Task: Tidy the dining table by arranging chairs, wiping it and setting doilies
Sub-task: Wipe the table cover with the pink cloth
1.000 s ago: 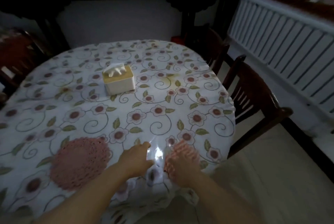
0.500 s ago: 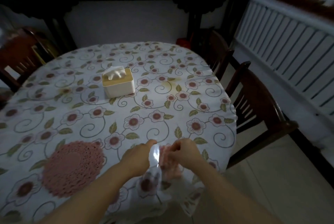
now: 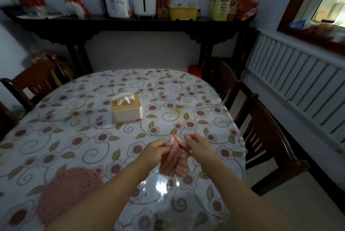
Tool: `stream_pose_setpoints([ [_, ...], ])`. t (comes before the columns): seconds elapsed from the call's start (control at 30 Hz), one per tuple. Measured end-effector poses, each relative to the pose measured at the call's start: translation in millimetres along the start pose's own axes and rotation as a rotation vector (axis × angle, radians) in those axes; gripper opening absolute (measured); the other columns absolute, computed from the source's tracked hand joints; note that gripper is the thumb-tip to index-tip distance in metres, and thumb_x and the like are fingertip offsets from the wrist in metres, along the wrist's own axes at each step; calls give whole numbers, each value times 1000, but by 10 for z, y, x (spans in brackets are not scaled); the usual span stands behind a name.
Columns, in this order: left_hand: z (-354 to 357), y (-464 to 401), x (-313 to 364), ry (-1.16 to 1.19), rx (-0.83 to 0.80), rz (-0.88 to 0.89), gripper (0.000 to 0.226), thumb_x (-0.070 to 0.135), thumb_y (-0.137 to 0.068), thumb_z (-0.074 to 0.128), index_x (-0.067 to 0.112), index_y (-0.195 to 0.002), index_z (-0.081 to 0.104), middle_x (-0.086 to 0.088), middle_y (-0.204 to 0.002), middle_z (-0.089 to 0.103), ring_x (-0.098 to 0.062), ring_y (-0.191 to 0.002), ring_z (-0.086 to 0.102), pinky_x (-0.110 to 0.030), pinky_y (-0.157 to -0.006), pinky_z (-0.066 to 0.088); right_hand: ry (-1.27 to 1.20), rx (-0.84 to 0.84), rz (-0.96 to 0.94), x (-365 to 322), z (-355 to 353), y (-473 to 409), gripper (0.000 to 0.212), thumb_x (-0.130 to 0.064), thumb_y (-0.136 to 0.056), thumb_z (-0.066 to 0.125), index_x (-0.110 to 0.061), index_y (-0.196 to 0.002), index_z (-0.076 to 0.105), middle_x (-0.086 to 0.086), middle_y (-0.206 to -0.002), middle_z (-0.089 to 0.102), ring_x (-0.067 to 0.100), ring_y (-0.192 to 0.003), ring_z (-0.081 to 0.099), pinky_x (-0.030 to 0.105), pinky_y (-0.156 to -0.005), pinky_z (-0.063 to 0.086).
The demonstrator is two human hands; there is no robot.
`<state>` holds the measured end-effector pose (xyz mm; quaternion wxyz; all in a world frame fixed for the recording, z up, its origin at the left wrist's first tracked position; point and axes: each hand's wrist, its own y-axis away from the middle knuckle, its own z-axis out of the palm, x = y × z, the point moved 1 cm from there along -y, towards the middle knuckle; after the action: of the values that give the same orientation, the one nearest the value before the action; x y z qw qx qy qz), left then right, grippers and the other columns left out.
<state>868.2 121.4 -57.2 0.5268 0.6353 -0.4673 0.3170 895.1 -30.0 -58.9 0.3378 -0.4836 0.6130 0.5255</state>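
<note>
A folded pink crocheted doily (image 3: 174, 159) hangs between my hands just above the near right part of the floral tablecloth (image 3: 78, 137). My left hand (image 3: 155, 151) pinches its left edge and my right hand (image 3: 198, 145) pinches its upper right edge. A second pink doily (image 3: 70, 192) lies flat on the table at the near left. Dark wooden chairs stand at the right (image 3: 268, 137), the far right (image 3: 226, 79) and the left (image 3: 35, 81).
A cream tissue box (image 3: 126, 108) sits near the table's middle. A dark console shelf (image 3: 130, 22) with several containers runs along the back wall. A white radiator (image 3: 300, 89) lines the right wall, with bare floor (image 3: 291, 210) beside the right chair.
Both hands have lifted the pink doily off the table edge and moved it farther over the table. The view tilted up, showing the shelf.
</note>
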Motion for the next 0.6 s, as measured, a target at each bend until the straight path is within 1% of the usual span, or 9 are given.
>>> stream_pose_setpoints([
  [0.03, -12, -72, 16, -2, 28, -2, 22, 8, -94, 46, 11, -92, 68, -4, -83, 68, -15, -79, 61, -23, -71, 47, 3, 2, -6, -11, 36, -48, 23, -28, -98, 47, -9, -104, 57, -1, -87, 56, 9, -77, 52, 21, -61, 41],
  [0.1, -60, -289, 21, -71, 100, 16, 23, 10, -96, 44, 11, -96, 68, -8, -92, 69, -21, -88, 63, -30, -79, 50, 23, -9, -4, -31, 115, -183, 30, -36, -98, 44, -10, -108, 55, -4, -87, 52, 6, -78, 48, 23, -66, 39],
  [0.17, -118, -502, 48, -173, 176, 58, 24, 11, -96, 42, 12, -99, 66, -10, -103, 67, -26, -98, 60, -35, -89, 47, 48, -29, 27, -39, 200, -366, 33, -39, -97, 45, -11, -111, 55, -5, -93, 55, 8, -84, 50, 26, -77, 42],
  [0.2, -136, -597, 76, -196, 191, 87, 25, 10, -97, 41, 11, -106, 65, -10, -112, 64, -26, -105, 58, -32, -92, 45, 36, -43, 57, -51, 240, -452, 34, -39, -97, 46, -10, -111, 56, -2, -97, 58, 10, -88, 54, 29, -81, 44],
  [0.23, -150, -705, 117, -209, 179, 116, 29, 10, -97, 40, 11, -117, 62, -8, -120, 61, -24, -112, 56, -28, -94, 41, -8, -64, 96, -59, 287, -555, 34, -39, -97, 46, -10, -111, 58, 1, -101, 62, 13, -91, 58, 31, -84, 47],
  [0.3, -153, -917, 198, -204, 99, 163, 35, 12, -98, 39, 14, -131, 53, -4, -130, 56, -19, -120, 51, -23, -96, 38, -145, -117, 169, -88, 381, -753, 33, -37, -97, 46, -10, -108, 63, 7, -99, 69, 19, -91, 66, 33, -80, 54],
  [0.4, -106, -1290, 238, -216, -78, 173, 38, 17, -98, 41, 24, -136, 47, -1, -134, 56, -17, -120, 53, -29, -103, 41, -247, -24, 246, -92, 446, -1093, 27, -22, -97, 48, -4, -103, 67, 15, -92, 72, 26, -87, 69, 37, -77, 56],
  [0.5, -94, -1625, 226, -209, -201, 129, 44, 13, -95, 46, 30, -136, 44, -3, -126, 60, -17, -111, 57, -28, -92, 47, -320, 157, 318, -27, 417, -1430, 24, -9, -96, 45, 1, -94, 67, 18, -87, 70, 31, -84, 67, 42, -79, 54],
  [0.6, -198, -1965, 152, -276, -162, 64, 40, 12, -91, 49, 32, -125, 52, -2, -94, 69, -19, -89, 68, -26, -62, 51, -355, 220, 307, 10, 331, -1696, 28, -5, -98, 40, -9, -89, 66, 15, -85, 69, 28, -81, 66, 37, -70, 55],
])
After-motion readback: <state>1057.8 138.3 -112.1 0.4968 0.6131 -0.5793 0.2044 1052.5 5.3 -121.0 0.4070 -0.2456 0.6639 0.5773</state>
